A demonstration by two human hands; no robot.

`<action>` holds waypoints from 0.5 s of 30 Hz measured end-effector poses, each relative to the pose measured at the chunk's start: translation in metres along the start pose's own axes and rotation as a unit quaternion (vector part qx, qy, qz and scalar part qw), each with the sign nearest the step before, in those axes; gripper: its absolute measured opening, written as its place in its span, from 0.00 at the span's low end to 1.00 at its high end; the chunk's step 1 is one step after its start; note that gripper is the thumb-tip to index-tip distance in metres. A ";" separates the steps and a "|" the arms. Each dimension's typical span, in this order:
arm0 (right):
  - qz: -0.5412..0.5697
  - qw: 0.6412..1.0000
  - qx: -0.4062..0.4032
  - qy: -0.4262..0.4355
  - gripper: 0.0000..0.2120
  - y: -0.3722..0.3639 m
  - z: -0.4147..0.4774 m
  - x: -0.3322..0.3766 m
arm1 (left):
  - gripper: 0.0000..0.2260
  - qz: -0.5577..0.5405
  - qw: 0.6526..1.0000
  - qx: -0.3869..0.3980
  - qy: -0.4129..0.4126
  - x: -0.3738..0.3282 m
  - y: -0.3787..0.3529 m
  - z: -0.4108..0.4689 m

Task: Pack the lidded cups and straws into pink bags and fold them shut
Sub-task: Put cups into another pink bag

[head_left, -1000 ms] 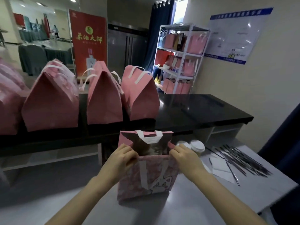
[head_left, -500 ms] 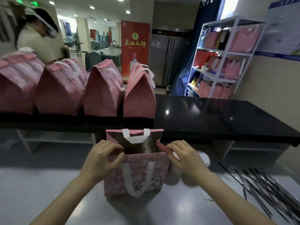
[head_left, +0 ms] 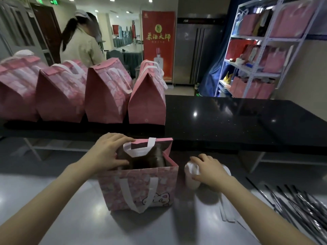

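Note:
An open pink bag [head_left: 139, 188] with white handles and a rabbit print stands on the grey table in front of me. My left hand [head_left: 108, 151] grips its left rim, thumb inside the opening. My right hand [head_left: 210, 171] curls over a white lidded cup [head_left: 191, 171] just right of the bag. The bag's inside is dark and I cannot tell what it holds. Several dark wrapped straws [head_left: 299, 200] lie at the right on the table.
Several folded pink bags [head_left: 108, 96] stand in a row on the black counter [head_left: 230, 121] behind. A person [head_left: 81, 41] stands beyond them at the left. A white rack [head_left: 261, 50] with more bags is at the back right. White paper strips [head_left: 228, 213] lie near the straws.
My right hand has left the bag's right rim and moved right onto the lidded cup. My left hand stays on the bag's left rim. The view has turned left.

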State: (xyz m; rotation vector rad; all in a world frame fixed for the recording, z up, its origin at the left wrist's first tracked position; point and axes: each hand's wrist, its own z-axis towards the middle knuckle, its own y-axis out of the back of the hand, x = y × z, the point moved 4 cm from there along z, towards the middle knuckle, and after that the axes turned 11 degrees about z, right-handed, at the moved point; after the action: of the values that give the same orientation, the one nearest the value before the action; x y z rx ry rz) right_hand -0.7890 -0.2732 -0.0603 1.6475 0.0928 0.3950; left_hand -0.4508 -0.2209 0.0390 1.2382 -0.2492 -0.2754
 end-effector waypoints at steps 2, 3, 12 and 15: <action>-0.025 0.999 0.034 -0.009 0.39 -0.007 0.012 -0.004 | 0.37 0.002 0.999 0.033 0.004 0.003 -0.012 -0.004; -0.037 0.998 0.049 -0.011 0.40 -0.010 0.017 -0.005 | 0.38 -0.004 0.999 0.044 0.010 0.004 -0.017 -0.007; -0.083 0.994 0.048 0.060 0.37 -0.012 0.012 0.011 | 0.42 0.027 0.996 0.082 0.024 -0.010 -0.036 -0.027; -0.023 0.998 0.027 0.061 0.37 0.002 -0.009 0.020 | 0.42 0.031 0.995 0.093 0.036 -0.012 -0.039 -0.033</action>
State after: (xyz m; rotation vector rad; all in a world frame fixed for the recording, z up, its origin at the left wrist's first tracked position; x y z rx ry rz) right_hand -0.7736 -0.2593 -0.0543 1.6700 0.2338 0.4603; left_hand -0.4538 -0.1997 -0.0086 1.4194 -0.2536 -0.1558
